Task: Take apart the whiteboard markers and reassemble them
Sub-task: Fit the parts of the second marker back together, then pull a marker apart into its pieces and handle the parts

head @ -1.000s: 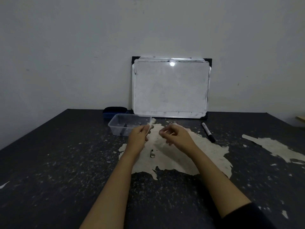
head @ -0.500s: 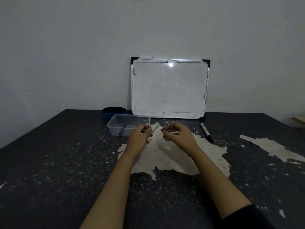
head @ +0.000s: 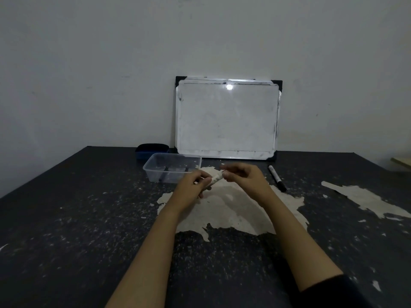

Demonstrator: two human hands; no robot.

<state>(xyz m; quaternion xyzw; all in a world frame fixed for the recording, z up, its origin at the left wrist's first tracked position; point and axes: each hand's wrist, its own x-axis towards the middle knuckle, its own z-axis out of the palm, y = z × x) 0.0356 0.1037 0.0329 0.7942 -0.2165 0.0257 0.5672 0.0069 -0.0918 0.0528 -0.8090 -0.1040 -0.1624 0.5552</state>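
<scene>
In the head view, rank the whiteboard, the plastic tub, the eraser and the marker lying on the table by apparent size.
1. Whiteboard
2. Tub
3. Eraser, partly hidden behind the tub
4. Marker
The eraser and marker look close; that order is unsure.

1. Your left hand (head: 193, 185) grips a white marker barrel (head: 216, 179), its free end pointing up and to the right.
2. Your right hand (head: 245, 177) meets that end with its fingertips (head: 224, 173) pinched together; whether they hold a small part is too blurred to tell.
3. Both hands hover above a pale worn patch (head: 233, 212) in the dark table (head: 66, 230).
4. A clear plastic container (head: 171, 166) sits just beyond your left hand, with small dark pieces inside.
5. A capped marker (head: 277, 178) lies on the table to the right of your right hand.
6. A whiteboard (head: 226, 117) leans against the wall, a dark eraser (head: 152, 150) beside it.
</scene>
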